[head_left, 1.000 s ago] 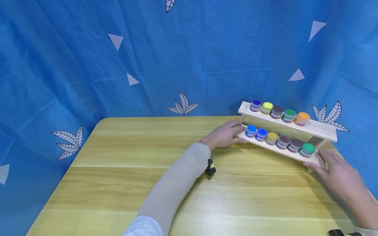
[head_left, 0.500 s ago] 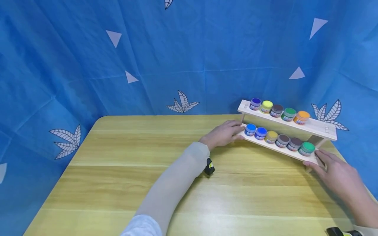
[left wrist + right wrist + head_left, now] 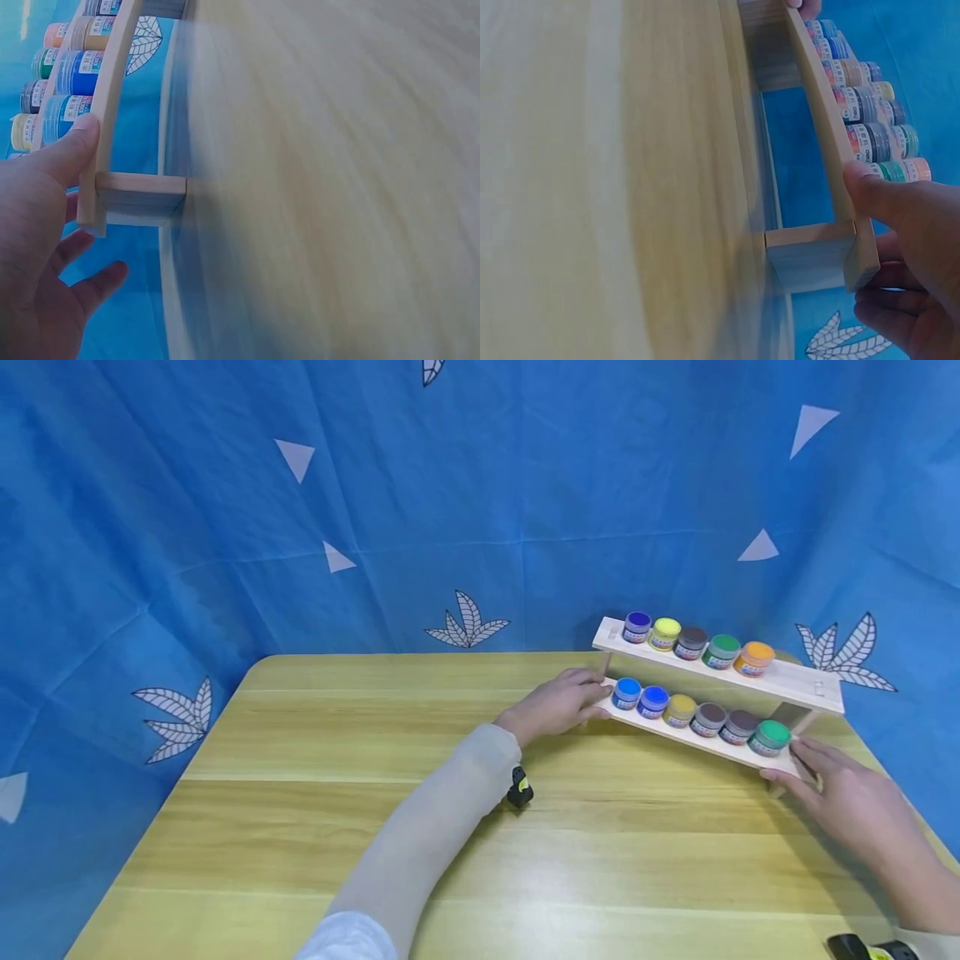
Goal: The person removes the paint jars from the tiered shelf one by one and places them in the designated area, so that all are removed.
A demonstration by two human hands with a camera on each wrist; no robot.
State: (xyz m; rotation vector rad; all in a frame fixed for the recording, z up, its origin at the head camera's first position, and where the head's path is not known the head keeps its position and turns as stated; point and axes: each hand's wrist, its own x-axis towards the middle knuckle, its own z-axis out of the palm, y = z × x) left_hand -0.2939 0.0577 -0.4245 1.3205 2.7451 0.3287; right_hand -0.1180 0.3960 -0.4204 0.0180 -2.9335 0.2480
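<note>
A two-tier wooden rack (image 3: 802,680) stands at the table's right rear, holding several small paint jars on both tiers. The upper row runs from a purple jar (image 3: 637,627) to an orange jar (image 3: 753,659). On the lower tier, a light blue jar (image 3: 626,693) is leftmost and a green jar (image 3: 769,738) rightmost. My left hand (image 3: 557,702) grips the lower tier's left end; its thumb (image 3: 81,139) lies on the front edge beside the light blue jar. At the other end, my right hand (image 3: 855,797) grips that tier, thumb (image 3: 866,180) on the front edge.
The wooden table (image 3: 300,827) spreads to the left and in front of the rack. Blue patterned cloth (image 3: 525,485) hangs behind it and along both sides. A black wrist device (image 3: 520,788) sits under my left forearm.
The rack with its jars has slid a little to the left, mostly in the last half second. Both hands have moved along with it, keeping their grip on its ends.
</note>
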